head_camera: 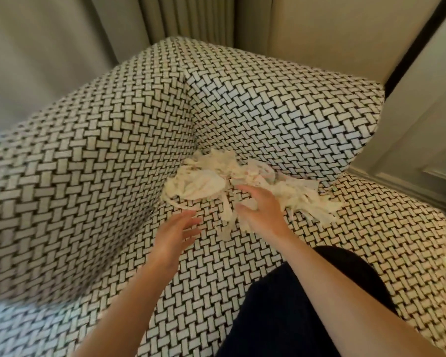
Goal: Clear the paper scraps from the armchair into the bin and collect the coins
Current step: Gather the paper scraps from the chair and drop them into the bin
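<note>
nearest to the camera, at the lower right, a leg in dark trousers (307, 305) lies over the front part of the seat. two bare forearms reach from the near edge toward the far side.

the left hand (177, 237) is over the seat of the armchair (88, 150), a little left of the middle. its grip is apart: the fingers are straight and spread, and they point to the far right. the hand holds nothing. it is a little blurred, so i cannot tell if it touches the fabric or is just above it.

the right hand (259, 211) is just beyond it, to the right. its grip is clamped on the paper scraps (211, 176): the thumb and the curled fingers close around a piece at the near edge of the pile, and thin strips hang below the palm.

the paper scraps are a pale, crumpled heap with torn strips. they lie on the far part of the seat, in the corner where the two upholstered sides meet, and they spread to the right along the foot of the right side.

the armchair has a woven pattern of white bars on black.

behind the armchair hangs a pale pleated curtain (188, 19). at the far right stands a light wall panel (422, 130) with a dark strip.
</note>
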The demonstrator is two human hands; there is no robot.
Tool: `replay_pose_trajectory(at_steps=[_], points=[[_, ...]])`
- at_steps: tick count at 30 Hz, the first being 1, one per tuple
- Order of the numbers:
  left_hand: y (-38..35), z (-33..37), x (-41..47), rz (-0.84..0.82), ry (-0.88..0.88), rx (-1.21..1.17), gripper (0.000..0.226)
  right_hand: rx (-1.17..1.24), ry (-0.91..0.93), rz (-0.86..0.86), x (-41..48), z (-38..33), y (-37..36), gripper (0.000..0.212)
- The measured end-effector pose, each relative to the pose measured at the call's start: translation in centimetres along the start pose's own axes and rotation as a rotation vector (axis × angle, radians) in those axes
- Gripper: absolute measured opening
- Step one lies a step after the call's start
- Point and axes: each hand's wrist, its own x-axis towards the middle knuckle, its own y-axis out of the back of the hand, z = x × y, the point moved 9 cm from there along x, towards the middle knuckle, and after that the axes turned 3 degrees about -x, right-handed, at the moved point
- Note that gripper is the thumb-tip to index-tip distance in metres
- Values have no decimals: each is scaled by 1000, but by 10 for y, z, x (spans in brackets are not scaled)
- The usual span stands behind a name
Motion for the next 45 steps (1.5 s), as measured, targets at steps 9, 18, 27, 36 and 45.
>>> replay_pose_trajectory(at_steps=[9, 18, 27, 36, 45], points=[[-7, -11, 5, 34, 28, -44, 16, -477, 151, -248, -11, 4, -34, 41], [-15, 28, 14, 172, -356, 314, 25, 58, 1, 86, -9, 3, 20, 25], [-68, 27, 35, -122, -524, 1235, 45, 473, -179, 367, -18, 18, 52, 18], [-47, 16, 41, -77, -501, 1242, 59, 690, -245, 395, -17, 30, 53, 39], [-24, 30, 16, -12, -549, 669, 38, 913, -289, 325, -21, 32, 49, 48]])
